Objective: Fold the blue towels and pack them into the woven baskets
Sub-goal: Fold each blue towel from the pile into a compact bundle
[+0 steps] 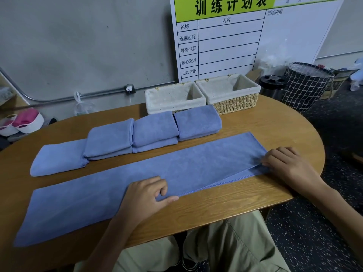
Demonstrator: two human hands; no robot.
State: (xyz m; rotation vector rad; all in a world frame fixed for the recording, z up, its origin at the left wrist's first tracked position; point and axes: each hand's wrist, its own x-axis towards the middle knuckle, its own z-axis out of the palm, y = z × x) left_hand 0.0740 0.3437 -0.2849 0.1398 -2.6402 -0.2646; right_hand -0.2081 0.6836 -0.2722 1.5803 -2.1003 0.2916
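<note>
My left hand pinched the near edge of the long blue towel between curled fingers and thumb, while my right hand gripped its far-right end. Beyond that towel on the counter lay the folded towels, then two baskets.

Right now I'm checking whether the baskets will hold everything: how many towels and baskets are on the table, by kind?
Folded blue towels: cannot tell exactly, 4 piles, some stacked
Long blue towel being folded: 1
Woven baskets with cream liners: 2
Total: 7 items, counting piles
</note>
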